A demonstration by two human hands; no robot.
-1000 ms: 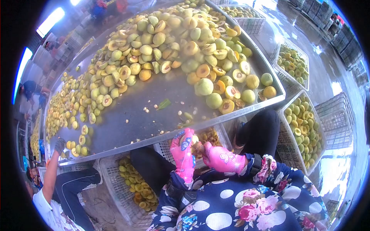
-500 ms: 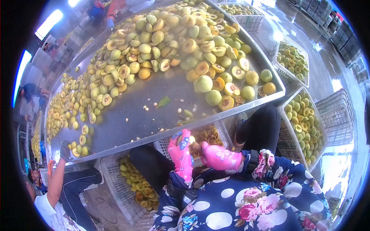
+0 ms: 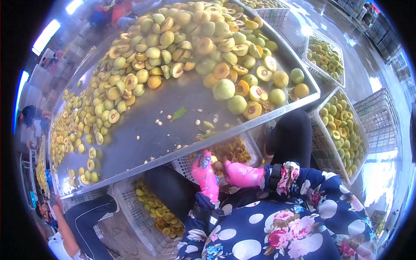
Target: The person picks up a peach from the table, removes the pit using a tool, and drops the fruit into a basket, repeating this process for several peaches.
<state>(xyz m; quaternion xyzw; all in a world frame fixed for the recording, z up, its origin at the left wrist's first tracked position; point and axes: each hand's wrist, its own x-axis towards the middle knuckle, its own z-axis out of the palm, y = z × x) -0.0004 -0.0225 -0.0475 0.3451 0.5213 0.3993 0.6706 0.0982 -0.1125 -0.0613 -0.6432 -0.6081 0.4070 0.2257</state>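
Note:
Both my hands wear pink patterned gloves and meet just below the metal table's front edge (image 3: 182,152). My left hand (image 3: 205,174) is curled around a peach half (image 3: 215,164), and my right hand (image 3: 239,174) presses against the same fruit; any tool in it is hidden. Directly beneath them stands a white crate of pitted halves (image 3: 237,149). On the table above lies a big heap of whole and halved yellow-green peaches (image 3: 190,47), with loose pits (image 3: 208,125) and a leaf (image 3: 178,113) on the bare steel.
White crates of peaches stand at my right (image 3: 342,130) and far right (image 3: 325,56); another crate of halves (image 3: 156,212) sits lower left. A co-worker's arm (image 3: 65,225) shows at lower left. Stacked empty crates (image 3: 381,125) line the wet floor.
My hands stay together on the fruit and have shifted slightly up in the frame. The co-worker's gloved hand has dropped away from the table's left end. The view tilted a little.

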